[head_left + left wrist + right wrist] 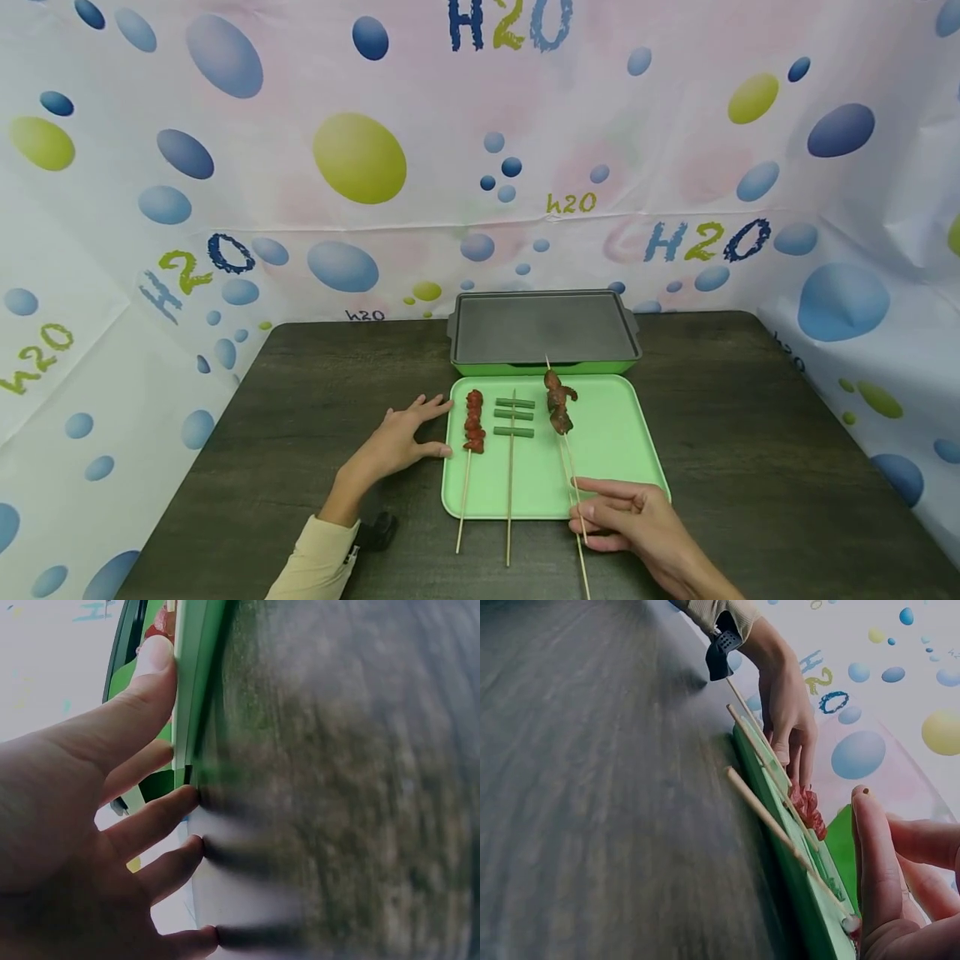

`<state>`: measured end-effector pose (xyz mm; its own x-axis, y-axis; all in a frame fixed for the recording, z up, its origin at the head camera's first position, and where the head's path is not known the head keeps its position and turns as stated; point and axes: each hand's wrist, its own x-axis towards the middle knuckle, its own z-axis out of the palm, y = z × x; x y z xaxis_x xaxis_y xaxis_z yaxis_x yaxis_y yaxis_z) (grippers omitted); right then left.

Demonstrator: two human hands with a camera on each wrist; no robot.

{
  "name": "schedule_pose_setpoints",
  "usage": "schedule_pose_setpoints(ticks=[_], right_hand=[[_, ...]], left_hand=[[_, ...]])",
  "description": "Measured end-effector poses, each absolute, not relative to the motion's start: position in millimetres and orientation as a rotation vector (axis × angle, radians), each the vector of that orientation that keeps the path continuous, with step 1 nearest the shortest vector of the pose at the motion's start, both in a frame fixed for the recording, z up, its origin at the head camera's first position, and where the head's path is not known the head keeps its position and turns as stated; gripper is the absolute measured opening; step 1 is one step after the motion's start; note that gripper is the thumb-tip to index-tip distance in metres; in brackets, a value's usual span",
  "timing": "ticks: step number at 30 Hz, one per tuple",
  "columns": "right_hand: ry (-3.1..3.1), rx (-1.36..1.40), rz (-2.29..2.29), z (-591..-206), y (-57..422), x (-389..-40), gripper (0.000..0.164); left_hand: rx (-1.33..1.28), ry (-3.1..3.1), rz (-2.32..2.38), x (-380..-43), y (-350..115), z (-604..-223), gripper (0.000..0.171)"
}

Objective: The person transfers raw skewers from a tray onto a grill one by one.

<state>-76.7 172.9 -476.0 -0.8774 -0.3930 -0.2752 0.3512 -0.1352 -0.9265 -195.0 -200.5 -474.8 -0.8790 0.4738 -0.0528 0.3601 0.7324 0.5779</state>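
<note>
My right hand (626, 521) pinches the thin stick of a brown meat skewer (558, 404) between thumb and fingers, over the near right part of a light green tray (615, 442). A second bare stick runs close beside the held one, its upper end overlapped by the brown meat. On the tray's left lies a red meat skewer (474, 421); beside it is a skewer with green vegetable pieces (513, 432). My left hand (397, 442) is spread at the tray's left edge, thumb at the rim and fingertips close to the tabletop in the left wrist view.
Behind the tray stands a grey griddle plate (543, 329) with a green base. The dark wood table (742, 417) extends to both sides. A white sheet (465, 100) printed with blue and lime dots hangs behind and around it. Stick ends overhang the tray's near edge.
</note>
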Motion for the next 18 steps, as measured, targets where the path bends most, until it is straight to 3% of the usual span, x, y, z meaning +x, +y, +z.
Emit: schedule_pose_setpoints(ticks=[18], right_hand=[[1.734,-0.003,-2.136,-453,133,-109,0.06]], left_hand=[[0.669,2.749,0.868,-195,-202,-480,0.08]])
